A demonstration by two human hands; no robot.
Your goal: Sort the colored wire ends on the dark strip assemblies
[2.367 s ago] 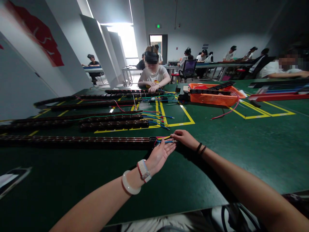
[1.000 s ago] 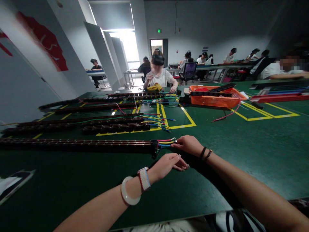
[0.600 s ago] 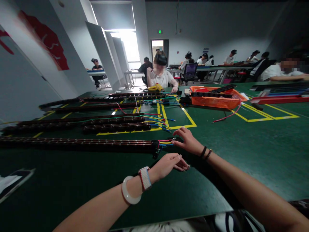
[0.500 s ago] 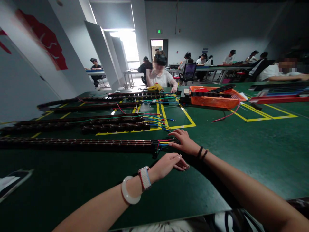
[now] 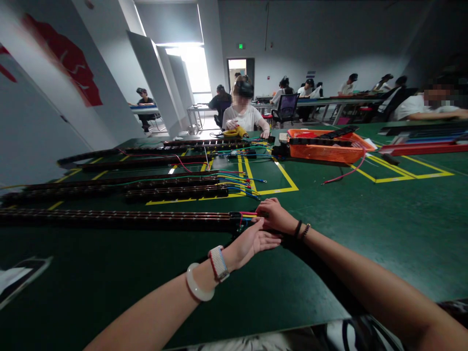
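A long dark strip [image 5: 120,219] lies across the green table [image 5: 383,229] in front of me, with coloured wires [image 5: 248,214] coming out of its right end. My right hand [image 5: 274,217] rests on the tips of those wires, fingers curled over them. My left hand [image 5: 252,241] lies just below, fingers stretched out toward the right hand, holding nothing. A white bangle and a watch sit on my left wrist, dark bead bracelets on my right.
Several more dark strips [image 5: 175,190] with coloured leads lie farther back inside yellow tape lines. An orange basket [image 5: 325,148] stands at the back right. A person [image 5: 243,114] sits opposite at the table's far edge; others work at tables behind.
My right hand has slid left along the wires and closed over their tips. My left hand has lifted from the table and stretched out beside it.
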